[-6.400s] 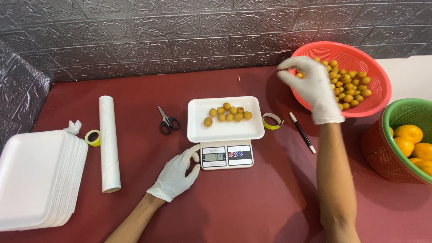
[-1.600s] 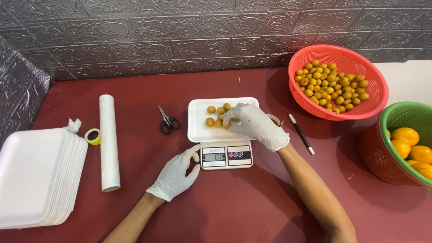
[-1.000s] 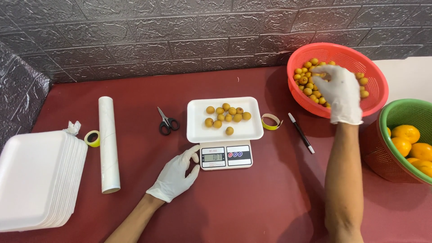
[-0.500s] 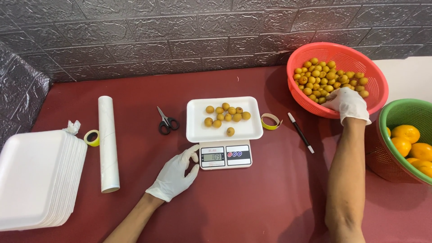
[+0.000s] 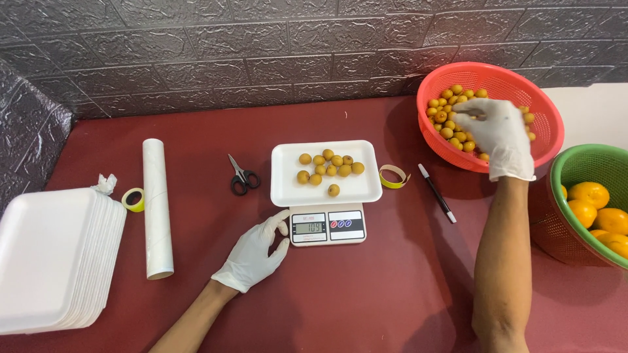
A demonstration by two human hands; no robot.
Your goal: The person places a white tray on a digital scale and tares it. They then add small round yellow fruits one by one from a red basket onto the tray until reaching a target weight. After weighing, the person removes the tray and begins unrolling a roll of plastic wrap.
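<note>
Right now the person's right hand (image 5: 496,134), in a white glove, reaches into the red basket (image 5: 543,111) at the far right of the dark red table (image 5: 366,287). Its fingers are drawn together low over the heap of small yellow-orange fruits (image 5: 451,124), but I cannot tell whether a fruit sits between them. The left hand (image 5: 256,255), also gloved, lies flat with its fingers loosely spread, the fingertips touching the left edge of the small kitchen scale (image 5: 327,225).

On the scale rests a white foam tray (image 5: 326,189), its long side running left to right, with a loose cluster of the same small fruits (image 5: 327,167) lying on it. What matters most is this: the tray lies to the left of the right hand and a little nearer the person, with a yellow tape ring (image 5: 392,176) and a black pen (image 5: 437,193) on the table between tray and basket. The right hand is the one at the fruit supply; the left is nearer the tray.

Off to the left lie scissors (image 5: 242,175), a white roll (image 5: 157,208) and a stack of foam trays (image 5: 55,258). A green basket (image 5: 575,170) holding larger oranges (image 5: 592,202) stands at the right edge.
</note>
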